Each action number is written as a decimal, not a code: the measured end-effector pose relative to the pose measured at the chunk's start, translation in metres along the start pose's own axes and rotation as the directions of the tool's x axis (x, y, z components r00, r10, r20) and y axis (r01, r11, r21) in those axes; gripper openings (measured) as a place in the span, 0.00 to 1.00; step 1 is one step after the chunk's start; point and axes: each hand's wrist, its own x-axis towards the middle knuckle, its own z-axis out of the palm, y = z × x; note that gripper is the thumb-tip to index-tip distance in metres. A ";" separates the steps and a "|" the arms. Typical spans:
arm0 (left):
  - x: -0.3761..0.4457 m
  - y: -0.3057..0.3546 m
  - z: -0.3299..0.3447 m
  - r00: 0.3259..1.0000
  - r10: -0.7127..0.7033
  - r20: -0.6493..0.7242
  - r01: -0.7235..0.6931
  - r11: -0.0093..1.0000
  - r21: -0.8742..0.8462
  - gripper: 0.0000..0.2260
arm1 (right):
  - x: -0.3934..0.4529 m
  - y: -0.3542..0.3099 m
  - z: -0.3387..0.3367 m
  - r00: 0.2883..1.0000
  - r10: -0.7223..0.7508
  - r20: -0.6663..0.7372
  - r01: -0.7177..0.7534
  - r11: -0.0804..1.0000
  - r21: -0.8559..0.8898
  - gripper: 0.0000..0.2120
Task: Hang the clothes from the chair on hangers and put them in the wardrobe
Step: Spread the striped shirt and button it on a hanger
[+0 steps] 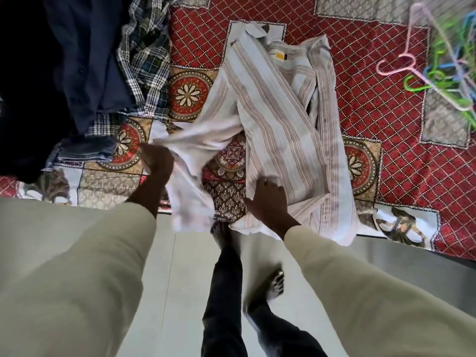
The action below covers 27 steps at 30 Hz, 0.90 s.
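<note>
A red patterned bedspread covers the bed above pale floor tiles.

Striped white shirt (brown lines), red patterned bedsheet.

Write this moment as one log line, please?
left hand: grips striped shirt | right hand: presses shirt flat | hangers: untouched on bedspread

hangers blurred, cut off right
</note>
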 end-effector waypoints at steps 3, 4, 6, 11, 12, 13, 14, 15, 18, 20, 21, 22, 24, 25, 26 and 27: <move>0.023 0.044 -0.028 0.983 0.058 -0.174 -0.053 0.998 0.031 0.28 | -0.002 0.003 0.004 0.999 0.021 0.047 -0.020 1.000 -0.018 0.29; 0.022 0.053 -0.033 0.975 0.081 -0.206 -0.072 0.996 0.050 0.28 | -0.002 0.003 0.004 0.997 0.020 0.070 -0.021 1.000 0.011 0.28; 0.011 0.067 -0.039 0.952 0.109 -0.285 -0.096 0.994 0.061 0.30 | -0.002 0.004 0.004 0.995 0.024 0.092 -0.032 0.995 0.095 0.27; -0.060 0.018 0.015 0.929 0.368 0.046 -0.371 0.921 0.119 0.13 | -0.027 -0.010 0.018 0.996 -0.060 -0.069 0.053 0.994 -0.093 0.19; -0.086 0.002 0.029 0.895 0.403 0.190 -0.418 0.907 0.045 0.09 | -0.037 -0.011 0.021 0.992 -0.072 -0.105 0.063 0.994 -0.085 0.15; -0.111 -0.014 0.039 0.847 0.429 0.315 -0.447 0.894 -0.016 0.07 | -0.047 -0.010 0.025 0.986 -0.083 -0.145 0.073 0.995 -0.069 0.13; -0.135 -0.033 0.048 0.800 0.435 0.414 -0.453 0.890 -0.060 0.06 | -0.055 -0.007 0.028 0.981 -0.074 -0.177 0.071 0.997 -0.027 0.11; -0.157 -0.052 0.056 0.759 0.423 0.495 -0.447 0.891 -0.075 0.08 | -0.061 -0.005 0.029 0.975 -0.053 -0.215 0.061 0.998 0.034 0.09; -0.203 -0.095 0.084 0.658 0.410 0.631 -0.594 0.798 0.101 0.27 | -0.066 0.003 0.032 0.966 0.089 -0.242 -0.061 0.991 0.121 0.12; -0.217 -0.107 0.102 0.668 0.390 0.634 -0.663 0.698 0.269 0.28 | -0.062 0.009 0.029 0.964 0.116 -0.237 -0.110 0.993 0.038 0.22; -0.220 -0.104 0.105 0.696 0.403 0.594 -0.659 0.688 0.305 0.22 | -0.058 0.013 0.025 0.969 0.139 -0.203 -0.138 0.990 0.019 0.27; -0.222 -0.100 0.106 0.729 0.413 0.546 -0.632 0.712 0.306 0.15 | -0.054 0.017 0.021 0.967 0.189 -0.171 -0.187 0.982 0.026 0.30; -0.225 -0.087 0.099 0.846 0.323 0.424 -0.452 0.856 0.249 0.10 | -0.049 0.026 0.015 0.932 0.341 -0.125 -0.329 0.938 0.107 0.36; -0.224 -0.084 0.090 0.917 0.234 0.323 -0.314 0.923 0.223 0.10 | -0.048 0.029 0.013 0.904 0.413 -0.109 -0.395 0.906 0.154 0.37; -0.219 -0.086 0.081 0.969 0.138 0.207 -0.181 0.961 0.210 0.10 | -0.049 0.031 0.011 0.886 0.454 -0.098 -0.430 0.881 0.195 0.36; -0.216 -0.091 0.070 0.992 0.038 0.117 -0.065 0.970 0.236 0.11 | -0.052 0.033 0.010 0.883 0.461 -0.091 -0.431 0.871 0.237 0.34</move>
